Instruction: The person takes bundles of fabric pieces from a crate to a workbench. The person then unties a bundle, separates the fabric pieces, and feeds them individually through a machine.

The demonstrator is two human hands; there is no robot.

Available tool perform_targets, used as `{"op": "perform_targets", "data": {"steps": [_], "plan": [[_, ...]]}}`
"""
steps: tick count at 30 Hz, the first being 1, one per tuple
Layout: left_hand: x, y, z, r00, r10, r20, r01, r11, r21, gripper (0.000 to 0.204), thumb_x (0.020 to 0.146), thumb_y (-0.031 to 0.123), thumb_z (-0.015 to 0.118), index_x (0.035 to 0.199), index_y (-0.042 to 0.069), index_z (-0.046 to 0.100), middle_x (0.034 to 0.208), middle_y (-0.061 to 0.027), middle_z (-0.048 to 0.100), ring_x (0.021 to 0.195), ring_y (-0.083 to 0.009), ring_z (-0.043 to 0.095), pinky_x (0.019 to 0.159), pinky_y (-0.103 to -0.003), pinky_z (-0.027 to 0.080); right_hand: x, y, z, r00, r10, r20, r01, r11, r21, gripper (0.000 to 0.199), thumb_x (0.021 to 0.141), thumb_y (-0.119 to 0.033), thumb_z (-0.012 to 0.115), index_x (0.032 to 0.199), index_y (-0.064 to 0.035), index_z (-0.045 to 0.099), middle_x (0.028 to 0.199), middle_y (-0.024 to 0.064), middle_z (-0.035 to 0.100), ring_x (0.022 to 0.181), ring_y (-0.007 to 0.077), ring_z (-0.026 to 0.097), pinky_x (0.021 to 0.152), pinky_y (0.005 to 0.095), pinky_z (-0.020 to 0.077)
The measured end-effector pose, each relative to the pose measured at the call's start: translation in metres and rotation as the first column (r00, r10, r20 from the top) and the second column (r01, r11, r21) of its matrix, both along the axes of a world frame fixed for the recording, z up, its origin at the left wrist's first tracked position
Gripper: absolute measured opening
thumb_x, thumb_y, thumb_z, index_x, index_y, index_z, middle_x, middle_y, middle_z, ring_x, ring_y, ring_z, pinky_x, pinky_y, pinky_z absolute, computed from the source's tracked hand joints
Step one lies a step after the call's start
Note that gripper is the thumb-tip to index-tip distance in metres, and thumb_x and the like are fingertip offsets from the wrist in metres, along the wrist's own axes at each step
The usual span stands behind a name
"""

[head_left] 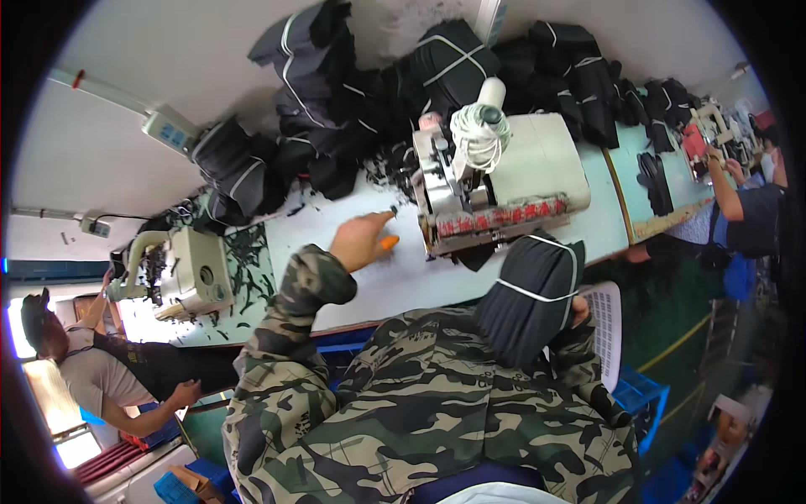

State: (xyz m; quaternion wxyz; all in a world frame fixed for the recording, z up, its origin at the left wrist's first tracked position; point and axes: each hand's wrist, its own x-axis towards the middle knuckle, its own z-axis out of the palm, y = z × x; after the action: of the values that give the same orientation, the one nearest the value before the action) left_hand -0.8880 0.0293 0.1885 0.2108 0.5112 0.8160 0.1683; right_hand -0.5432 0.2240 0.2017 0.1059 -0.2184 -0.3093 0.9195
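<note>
My left hand [361, 241] reaches over the white worktable [353, 298], index finger stretched out and apart from the thumb. Something orange covers the thumb tip. A small dark bit [393, 211] shows at the index fingertip; whether it is stuck there or lies on the table I cannot tell. At my chest, my right hand [579, 310] grips a bundle of black fabric pieces [529, 298] by its right side, mostly hidden behind it. White cord ties the bundle crosswise. Just beyond it stands a cream sewing machine [537, 160] with a coil of white cord [480, 139] on top.
Tied black bundles [457, 63] are piled along the wall. Black scraps [248, 260] litter the left table end by another sewing machine [189, 273]. One person [126, 370] stands at left, another [747, 202] works at far right. A white plastic chair [606, 328] is beside me.
</note>
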Motion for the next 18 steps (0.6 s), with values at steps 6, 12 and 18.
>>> {"op": "perform_targets", "data": {"steps": [6,12,18], "plan": [[0.067,-0.001,-0.113,0.98,-0.094,-0.173,0.12,0.982,0.148,0.065,0.075,0.039,0.065,0.124,0.002,0.046,0.133,-0.0191,0.04,0.124,-0.0345,0.036,0.101,-0.044,0.032,0.046,-0.029,0.017,0.98,-0.123,0.155,0.128,0.992,-0.02,0.058,0.076,-0.024,0.06,0.123,0.0051,0.045,0.114,0.0142,0.057,0.102,0.0228,0.058,0.089,0.0335,0.0463],[0.154,-0.004,-0.125,0.987,-0.103,-0.121,0.135,0.944,0.3,0.06,0.076,0.034,0.065,0.124,0.003,0.047,0.134,-0.0184,0.039,0.125,-0.035,0.037,0.102,-0.044,0.031,0.084,-0.054,0.006,0.965,-0.153,0.212,0.172,0.982,-0.075,0.058,0.076,-0.024,0.059,0.123,0.005,0.044,0.114,0.014,0.057,0.102,0.0229,0.058,0.089,0.0335,0.0463],[0.182,0.063,-0.112,0.97,-0.083,-0.229,0.155,0.936,0.317,0.058,0.076,0.031,0.066,0.124,0.005,0.047,0.128,-0.018,0.045,0.117,-0.0349,0.045,0.095,-0.043,0.038,0.127,-0.037,-0.016,0.98,-0.137,0.144,0.157,0.978,-0.138,0.057,0.076,-0.024,0.059,0.124,0.0049,0.044,0.114,0.0139,0.057,0.102,0.0229,0.058,0.089,0.0335,0.0463]]}}
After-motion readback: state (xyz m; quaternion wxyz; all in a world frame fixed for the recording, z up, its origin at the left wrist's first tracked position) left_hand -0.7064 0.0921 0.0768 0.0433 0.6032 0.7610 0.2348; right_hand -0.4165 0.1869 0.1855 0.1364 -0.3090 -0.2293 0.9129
